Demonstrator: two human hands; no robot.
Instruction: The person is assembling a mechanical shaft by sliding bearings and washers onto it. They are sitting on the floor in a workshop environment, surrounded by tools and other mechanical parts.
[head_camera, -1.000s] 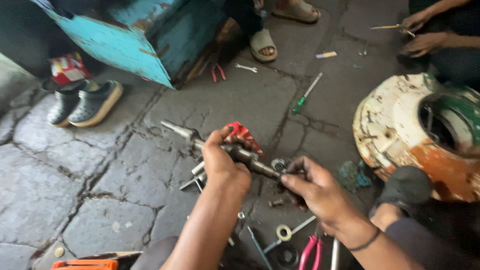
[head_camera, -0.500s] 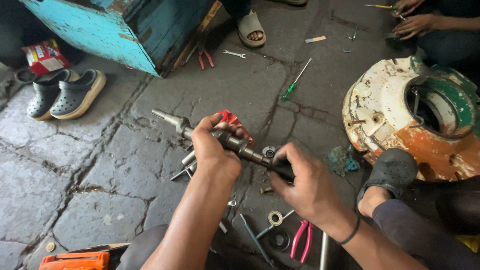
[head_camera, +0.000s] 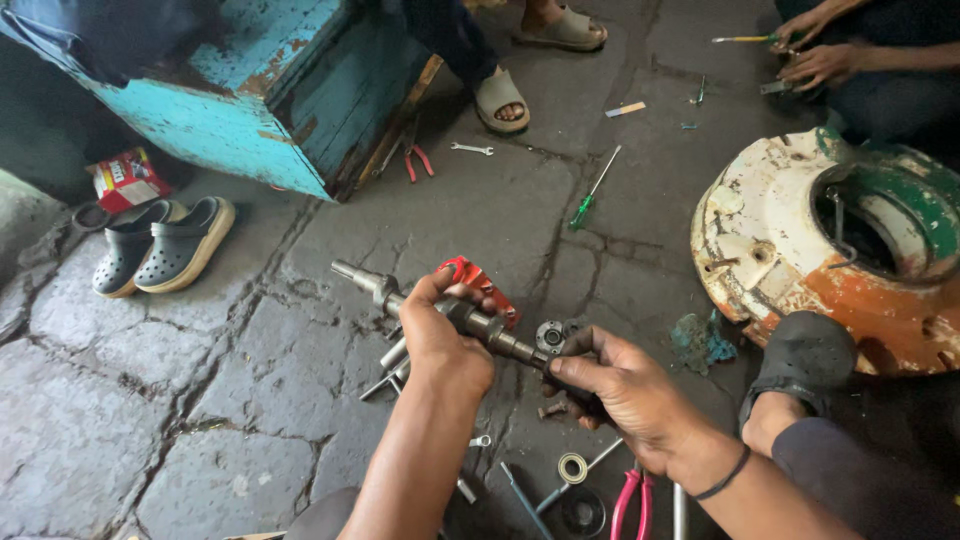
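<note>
My left hand (head_camera: 445, 340) grips a long stepped metal shaft (head_camera: 372, 284) around its middle. The shaft runs from upper left down to the right, above the stone floor. My right hand (head_camera: 618, 388) holds the shaft's lower right end, fingers closed over a dark part there. A red tool (head_camera: 478, 281) lies on the floor just behind my left hand. Under my hands lie metal rods (head_camera: 392, 364), a round flange (head_camera: 549, 337), a washer (head_camera: 573, 467) and pink-handled pliers (head_camera: 630, 500).
A rusty white and green motor housing (head_camera: 790, 235) sits at right, beside my shoe (head_camera: 800, 360). A green screwdriver (head_camera: 592, 192), a wrench (head_camera: 470, 149) and red pliers (head_camera: 417, 160) lie near a turquoise box (head_camera: 280, 90). Grey clogs (head_camera: 160, 245) stand left. Another person's hands (head_camera: 815, 45) work top right.
The view has shifted, so the floor and box sit lower in the picture. Both hands keep their grip on the shaft, and the right hand has slid slightly along its end.
</note>
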